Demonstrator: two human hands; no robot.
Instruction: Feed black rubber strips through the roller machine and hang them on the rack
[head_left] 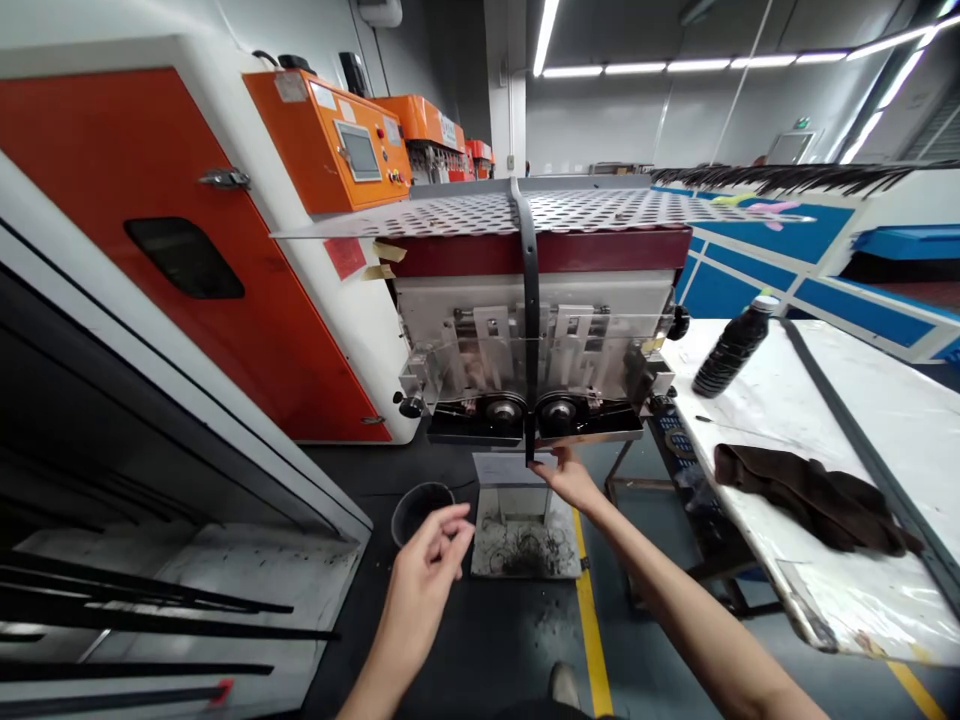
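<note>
A long black flexible strip [531, 300] hangs over a perforated metal plate [480, 214] and runs down between a pair of machine rollers [529, 414]. My right hand [568, 478] reaches in under the rollers, with its fingers pinching the strip's lower end. My left hand [427, 570] is raised in the air nearer to me, with its fingertips drawn together. Nothing shows in those fingers. It is nearest to a round black bin [420, 510] on the floor. The machine's clear guard [532, 350] covers its inner brackets.
A metal tray [525, 530] under the rollers holds black scraps. To the right, a white table [862, 400] carries a dark bottle [735, 348] and a brown cloth [810, 498]. Black rods [135, 610] lie at lower left beside an orange-doored cabinet [172, 250].
</note>
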